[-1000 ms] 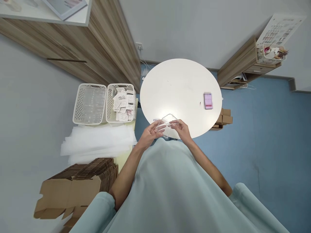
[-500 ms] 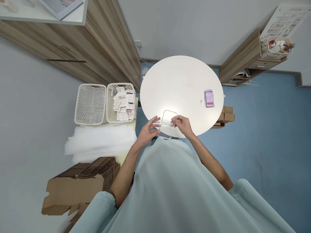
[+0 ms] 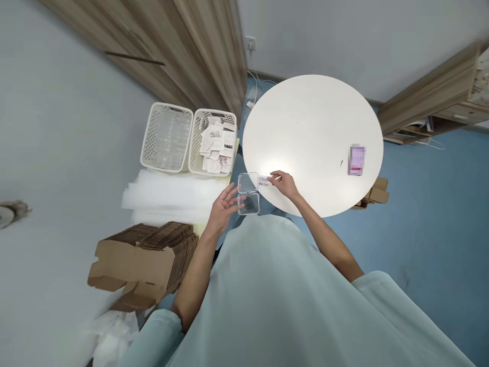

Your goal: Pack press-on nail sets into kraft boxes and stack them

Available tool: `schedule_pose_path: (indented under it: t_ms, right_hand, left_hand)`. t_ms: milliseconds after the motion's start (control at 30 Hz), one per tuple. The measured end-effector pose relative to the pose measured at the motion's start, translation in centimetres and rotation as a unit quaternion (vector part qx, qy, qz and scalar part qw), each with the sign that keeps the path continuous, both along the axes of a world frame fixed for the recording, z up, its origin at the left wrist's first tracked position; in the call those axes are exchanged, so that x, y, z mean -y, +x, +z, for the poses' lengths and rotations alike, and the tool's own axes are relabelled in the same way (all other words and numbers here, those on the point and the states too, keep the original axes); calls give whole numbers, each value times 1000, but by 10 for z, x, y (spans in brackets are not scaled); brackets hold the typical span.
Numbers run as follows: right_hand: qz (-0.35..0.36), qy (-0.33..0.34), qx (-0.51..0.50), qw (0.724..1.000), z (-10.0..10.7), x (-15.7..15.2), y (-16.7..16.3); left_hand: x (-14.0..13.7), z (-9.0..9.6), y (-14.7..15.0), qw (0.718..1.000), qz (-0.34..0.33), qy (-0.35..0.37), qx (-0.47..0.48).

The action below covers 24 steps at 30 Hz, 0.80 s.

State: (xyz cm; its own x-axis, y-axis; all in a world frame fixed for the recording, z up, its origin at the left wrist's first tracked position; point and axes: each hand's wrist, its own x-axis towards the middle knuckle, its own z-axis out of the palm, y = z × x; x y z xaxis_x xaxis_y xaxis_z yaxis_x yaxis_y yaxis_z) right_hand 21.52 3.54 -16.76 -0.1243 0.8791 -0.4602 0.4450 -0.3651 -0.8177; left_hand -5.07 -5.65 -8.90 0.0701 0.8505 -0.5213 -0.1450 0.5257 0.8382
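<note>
My left hand [image 3: 224, 206] grips a clear plastic box [image 3: 248, 192] by its left side, fingers spread behind and along it. The box is hinged and unfolded, its two transparent halves one above the other, just off the near left edge of the white round table [image 3: 317, 117]. To the right of the box, my right hand [image 3: 281, 183] pinches a small card [image 3: 263, 181] with rows of dark marks at its right end. The card is over the table's near left edge, close beside the upper half of the box.
Left of the table stand a white basket of clear boxes [image 3: 168, 137] and a white basket of printed cards [image 3: 214, 145]. White foam sheets [image 3: 168, 196] and folded brown cartons [image 3: 133, 262] lie nearer. A blurred purple item [image 3: 356, 160] rests on the table's right side.
My view has turned left. The unfolded box has moved left, off the table's edge, with my left hand. My right hand has left the box and now holds the card beside it.
</note>
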Motion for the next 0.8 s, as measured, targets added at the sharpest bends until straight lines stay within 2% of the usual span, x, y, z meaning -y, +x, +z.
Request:
schedule_pose_path:
  t_ms: [67, 200, 367, 533, 667, 800]
  right_hand:
    - [62, -12, 98, 993, -25, -8, -6]
    - [164, -24, 240, 957, -64, -15, -24]
    - [221, -3, 326, 919, -87, -18, -42]
    - [221, -6, 341, 913, -90, -18, -46]
    - [181, -25, 301, 936, -80, -12, -35]
    - [107, -20, 257, 960, -59, 1, -9]
  left_hand:
    - [9, -2, -13, 1000, 25, -7, -4]
    - [20, -1, -35, 998, 60, -15, -12]
    - [21, 0, -58, 997, 71, -12, -13]
    - [16, -6, -72, 999, 53, -1, -11]
    - [6, -9, -69, 999, 45, -2, 2]
    - [-8, -8, -51, 999, 33, -16, 26]
